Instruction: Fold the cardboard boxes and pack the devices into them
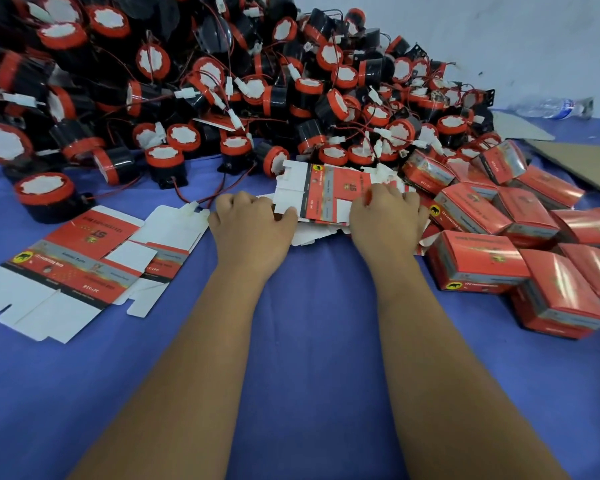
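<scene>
Two hands at work: left hand (253, 220) and right hand (388, 216) both with fingers curled onto the edges of one flat box blank (326, 195), lifted off a loose stack just beneath the fingers. Light, thin, easily creased card, probably best pinched along the scored folds. Print mostly blurred; only "ST" and "QTY:1PC" legible, beside a yellow animal emblem.

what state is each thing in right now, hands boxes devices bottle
left hand: curled, gripping the flat carton's left edge
right hand: curled, gripping its right side
flat carton: unfolded, held on a stack of blanks
loose blanks: flat on the blue cloth
folded boxes: closed, piled at right
devices: unpacked, heaped with wires loose
bottle: lying on its side
</scene>
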{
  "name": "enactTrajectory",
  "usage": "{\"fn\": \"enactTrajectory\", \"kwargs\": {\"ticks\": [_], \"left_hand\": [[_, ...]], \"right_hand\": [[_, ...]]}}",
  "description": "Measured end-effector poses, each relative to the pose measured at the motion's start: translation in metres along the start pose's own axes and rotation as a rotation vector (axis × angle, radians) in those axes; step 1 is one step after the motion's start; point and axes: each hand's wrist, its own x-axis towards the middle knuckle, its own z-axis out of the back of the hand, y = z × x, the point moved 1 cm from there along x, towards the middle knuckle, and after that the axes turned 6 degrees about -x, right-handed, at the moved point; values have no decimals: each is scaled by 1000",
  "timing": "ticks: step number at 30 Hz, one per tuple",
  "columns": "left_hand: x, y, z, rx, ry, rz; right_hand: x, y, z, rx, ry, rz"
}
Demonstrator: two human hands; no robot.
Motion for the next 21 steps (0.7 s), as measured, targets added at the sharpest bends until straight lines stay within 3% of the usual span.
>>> {"fn": "enactTrajectory", "kwargs": {"ticks": [6, 9, 14, 16, 19, 21], "left_hand": [[-1, -6, 14, -372, -308, -36], [0, -2, 18, -602, -299, 55], [4, 4, 25, -349, -375, 211], [2, 3, 26, -364, -426, 175], [-2, -2, 25, -551, -336, 59], [-3, -1, 23, -509, -313, 38]], "right_hand": [[-10, 22, 1, 167, -7, 226], [-18, 33, 1, 212, 26, 371], [-24, 40, 0, 206, 75, 468], [-24, 41, -1, 188, 89, 475], [-25, 43, -4, 96, 117, 492], [-25, 44, -4, 74, 123, 495]]}}
